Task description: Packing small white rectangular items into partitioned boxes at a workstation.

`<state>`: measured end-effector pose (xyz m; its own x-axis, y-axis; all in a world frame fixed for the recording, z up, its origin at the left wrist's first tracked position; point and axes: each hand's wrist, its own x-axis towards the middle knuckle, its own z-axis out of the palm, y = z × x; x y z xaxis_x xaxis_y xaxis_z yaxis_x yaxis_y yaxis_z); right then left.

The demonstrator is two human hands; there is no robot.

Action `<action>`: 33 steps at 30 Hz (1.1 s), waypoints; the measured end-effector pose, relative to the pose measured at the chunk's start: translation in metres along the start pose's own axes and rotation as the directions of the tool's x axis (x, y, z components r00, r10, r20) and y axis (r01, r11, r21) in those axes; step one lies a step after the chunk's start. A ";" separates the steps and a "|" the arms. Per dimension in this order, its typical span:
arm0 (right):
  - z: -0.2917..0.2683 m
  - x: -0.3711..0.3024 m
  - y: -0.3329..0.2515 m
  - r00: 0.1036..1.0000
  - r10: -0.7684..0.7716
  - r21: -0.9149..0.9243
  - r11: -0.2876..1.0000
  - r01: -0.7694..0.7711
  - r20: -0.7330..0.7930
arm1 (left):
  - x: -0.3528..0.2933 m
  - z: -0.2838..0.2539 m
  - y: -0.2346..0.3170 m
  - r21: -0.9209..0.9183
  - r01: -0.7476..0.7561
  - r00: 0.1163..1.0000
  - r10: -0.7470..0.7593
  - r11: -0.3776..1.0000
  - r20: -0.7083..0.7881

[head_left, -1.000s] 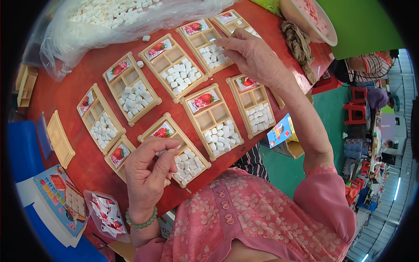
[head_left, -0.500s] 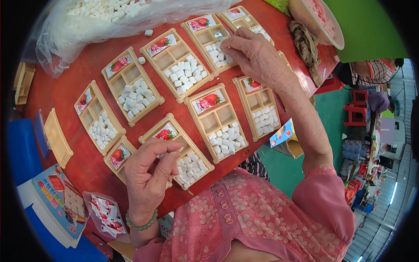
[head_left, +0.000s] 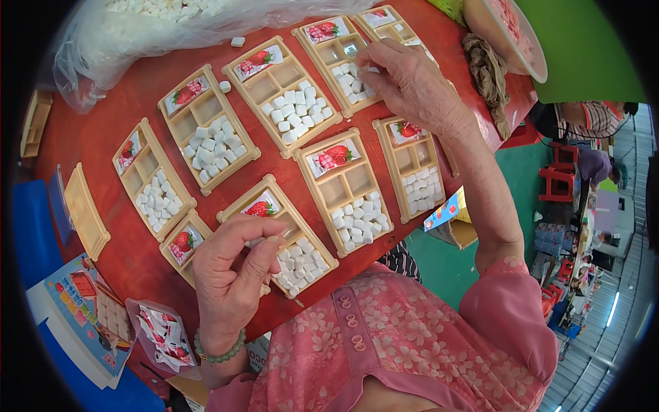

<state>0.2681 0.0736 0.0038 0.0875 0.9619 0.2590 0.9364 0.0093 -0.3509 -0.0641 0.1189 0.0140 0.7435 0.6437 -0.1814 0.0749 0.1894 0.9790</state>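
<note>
Several beige compartment trays [head_left: 334, 191] stand on the red worktop [head_left: 89, 137], arranged in two rough rows. Each tray fully exposed to view has three sections: an end section holding a strawberry-printed sachet [head_left: 333, 157], two small middle sections, and a large end section filled with white pillow-shaped pieces [head_left: 357, 221].

Right hand [head_left: 415, 82]: positioned over a tray in the far row, thumb and forefinger close together above the large section. A white piece shows at the fingertips; whether it is gripped or lies in the tray behind them cannot be determined. One small middle section of this tray contains a small shiny item [head_left: 350, 50].

Left hand [head_left: 230, 278]: raised over the near row, thumb and forefinger drawn together, remaining fingers curled. It partly covers two trays. Whether anything is held between the fingertips cannot be determined. A green bead bracelet [head_left: 223, 351] encircles the wrist.

Surrounding items: a clear plastic bag [head_left: 89, 65] containing white pieces lies at the far left. Two loose pieces [head_left: 225, 86] rest on the worktop between the bag and the trays. A bowl [head_left: 482, 26] of pink pieces occupies the far right, with a crumpled brown cloth [head_left: 486, 75] just beside it. At the near left, a clear container [head_left: 192, 372] holds further sachets, next to printed sheets [head_left: 75, 295].
</note>
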 end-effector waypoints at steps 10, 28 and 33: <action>0.000 -0.001 0.002 0.998 -0.051 -0.017 0.999 0.051 0.025 | 0.001 0.000 0.000 0.027 -0.001 1.000 0.001 1.000 0.006; 0.001 0.001 -0.012 0.994 -0.085 -0.029 0.996 0.087 0.074 | 0.002 -0.001 -0.002 0.034 -0.024 1.000 0.023 0.999 0.010; 0.004 0.000 -0.012 0.992 -0.060 -0.060 0.996 0.067 0.110 | 0.002 -0.001 -0.003 0.043 -0.021 1.000 0.021 0.999 0.012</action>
<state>0.2556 0.0751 0.0040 -0.0069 0.9838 0.1793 0.9590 0.0574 -0.2776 -0.0638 0.1206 0.0101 0.7528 0.6386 -0.1598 0.0878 0.1433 0.9858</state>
